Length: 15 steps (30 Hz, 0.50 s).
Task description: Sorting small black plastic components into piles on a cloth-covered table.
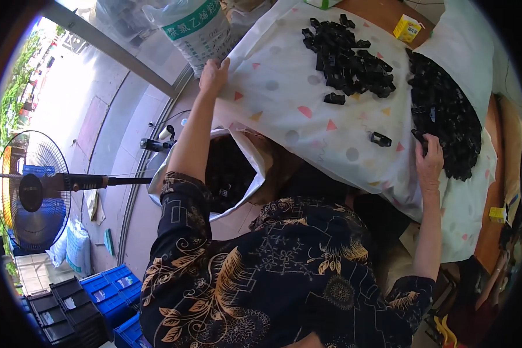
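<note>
1. At 9 o'clock, just off the middle, a white sack (257, 155) stands open beside the person; dark contents lie inside, too dim to tell piece by piece.
2. At 3 o'clock the right hand (430, 158) has its fingers drawn narrow, the tips at a small black plastic piece (417, 135) on the heap's left edge; I cannot tell whether it is gripped.
3. That large heap (451, 119) of similar black pieces spreads in a thick curved band between 2 and 3 o'clock.
4. Two single pieces lie apart on the cloth, at 2 o'clock (381, 139) and 1 o'clock (334, 99), the second just beside a smaller pile (347, 61).
5. Under them is a white tablecloth (278, 113) with pink, grey and yellow shapes, over a brown table (378, 13).
6. At 11 o'clock the left hand (213, 76) is bent at the cloth's corner; I cannot tell whether it holds anything. Just beyond stands a bulging white bag (194, 35) with a green band.
7. Between 1 and 2 o'clock, a small yellow box (408, 28) stands near the table's far edge.
8. At 8 o'clock, blue crates (111, 288) and black crates (64, 310) are stacked.
9. At 9 o'clock a fan (33, 192) stands before bright paving and greenery.
</note>
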Available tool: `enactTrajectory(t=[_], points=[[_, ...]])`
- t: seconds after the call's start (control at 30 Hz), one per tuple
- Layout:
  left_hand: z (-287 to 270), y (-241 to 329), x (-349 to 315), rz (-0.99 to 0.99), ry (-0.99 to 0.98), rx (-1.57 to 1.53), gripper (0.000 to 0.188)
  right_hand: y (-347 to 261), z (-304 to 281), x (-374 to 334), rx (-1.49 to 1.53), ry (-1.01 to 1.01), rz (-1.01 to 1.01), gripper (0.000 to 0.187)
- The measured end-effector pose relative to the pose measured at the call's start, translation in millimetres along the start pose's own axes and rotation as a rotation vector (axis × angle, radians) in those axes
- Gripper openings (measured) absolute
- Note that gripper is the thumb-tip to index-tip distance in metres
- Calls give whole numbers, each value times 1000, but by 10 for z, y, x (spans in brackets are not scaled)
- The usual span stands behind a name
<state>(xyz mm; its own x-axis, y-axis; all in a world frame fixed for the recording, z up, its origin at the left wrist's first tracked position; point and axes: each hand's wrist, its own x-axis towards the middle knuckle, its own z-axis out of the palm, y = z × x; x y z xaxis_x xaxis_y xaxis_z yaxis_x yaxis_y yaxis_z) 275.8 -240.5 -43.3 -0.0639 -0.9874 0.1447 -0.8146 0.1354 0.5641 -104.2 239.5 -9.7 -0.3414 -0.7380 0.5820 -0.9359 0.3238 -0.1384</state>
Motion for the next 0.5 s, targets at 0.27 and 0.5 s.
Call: enactTrajectory(t=[0.27,0.5], points=[[99,-348,350,113,-196,-277,40,-421,32,6,410,-151,284,26],[45,-297,430,76,-195,-230,43,-137,134,-110,740,-264,533,22]])
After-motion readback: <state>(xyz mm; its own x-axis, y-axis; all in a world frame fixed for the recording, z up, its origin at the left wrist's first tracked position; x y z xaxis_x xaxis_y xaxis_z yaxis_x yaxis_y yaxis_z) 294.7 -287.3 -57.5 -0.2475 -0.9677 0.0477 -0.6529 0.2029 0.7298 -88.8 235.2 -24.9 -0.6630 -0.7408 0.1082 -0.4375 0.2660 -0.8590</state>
